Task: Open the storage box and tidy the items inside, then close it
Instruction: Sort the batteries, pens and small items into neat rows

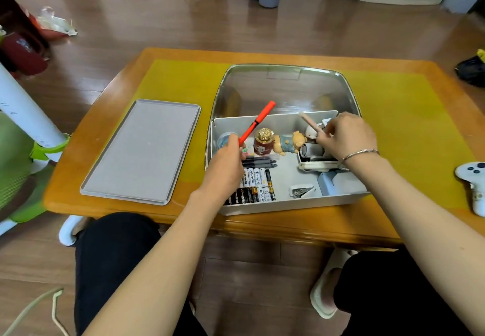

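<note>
**Both hands busy inside the open box**

The storage box (288, 204) sits on the tabletop (393, 217) with its clear hinged cover (286, 88) standing open behind it. A flat grey tray (141, 151) lies well to the left of the box on the yellow mat (409, 115).

Inside the box, small things are loosely sorted: batteries (256, 184) in rows along the near wall, dark markers (258, 162) just beyond them, a red gold-capped jar (263, 142) and a bear figurine (290, 143) toward the far wall.

These are light, rigid pieces that probably lift with fingertips alone. The round batteries look apt to roll, and the figurine seems the breakable one (best taken by its body). The pens are best held near the middle.

The left hand (227, 163), over the left end of the box, has its grip curled around the lower end of an orange-red pen (258, 121), which angles up toward the cover. The right hand (346, 136), at the right end of the box, pinches a pale pink pen (309, 121) between its fingertips.
</note>
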`<state>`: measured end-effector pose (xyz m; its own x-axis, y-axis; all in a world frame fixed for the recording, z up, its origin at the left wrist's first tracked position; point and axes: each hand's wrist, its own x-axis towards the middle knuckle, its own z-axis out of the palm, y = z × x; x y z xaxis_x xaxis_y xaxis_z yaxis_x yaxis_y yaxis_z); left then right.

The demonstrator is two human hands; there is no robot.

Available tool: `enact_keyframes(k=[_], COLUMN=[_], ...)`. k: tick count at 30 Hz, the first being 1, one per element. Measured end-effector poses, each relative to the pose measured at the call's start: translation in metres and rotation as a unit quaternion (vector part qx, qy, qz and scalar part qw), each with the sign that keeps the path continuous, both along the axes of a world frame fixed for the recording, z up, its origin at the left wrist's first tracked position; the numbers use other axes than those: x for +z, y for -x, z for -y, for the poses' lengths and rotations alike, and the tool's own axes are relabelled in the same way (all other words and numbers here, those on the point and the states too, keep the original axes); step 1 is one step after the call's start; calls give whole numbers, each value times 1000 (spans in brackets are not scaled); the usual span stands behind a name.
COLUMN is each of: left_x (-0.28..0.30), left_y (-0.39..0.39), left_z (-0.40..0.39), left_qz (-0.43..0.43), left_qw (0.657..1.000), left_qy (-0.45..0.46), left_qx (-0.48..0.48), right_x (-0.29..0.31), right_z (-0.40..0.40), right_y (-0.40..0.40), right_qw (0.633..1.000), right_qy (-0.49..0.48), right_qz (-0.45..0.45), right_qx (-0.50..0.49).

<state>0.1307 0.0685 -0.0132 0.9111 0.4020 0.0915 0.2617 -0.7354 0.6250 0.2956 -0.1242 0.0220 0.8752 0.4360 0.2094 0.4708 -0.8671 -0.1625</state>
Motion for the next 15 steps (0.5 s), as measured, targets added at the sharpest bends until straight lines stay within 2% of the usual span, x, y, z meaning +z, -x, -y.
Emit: enact_keyframes(k=[3,5,7,11,15], left_x=[2,1,-2,-13,-18], left_y=[-1,-3,-3,0,2], left_z=[2,7,11,13,13], left_qz=[26,31,18,-20,-21], left_qw=[999,997,992,986,991], left_qy=[34,61,74,31,-20], left_qx=[-4,-47,-101,-164,-127], right_x=[8,8,2,-11,-16], right_z=[6,7,8,16,27], right_y=[17,34,48,57,57], right_qw=[989,972,960,961,967], right_qy=[-75,-67,-43,-44,-85], right_qz=[-60,-90,-90,-52,-45], right_qx=[111,207,260,269,237])
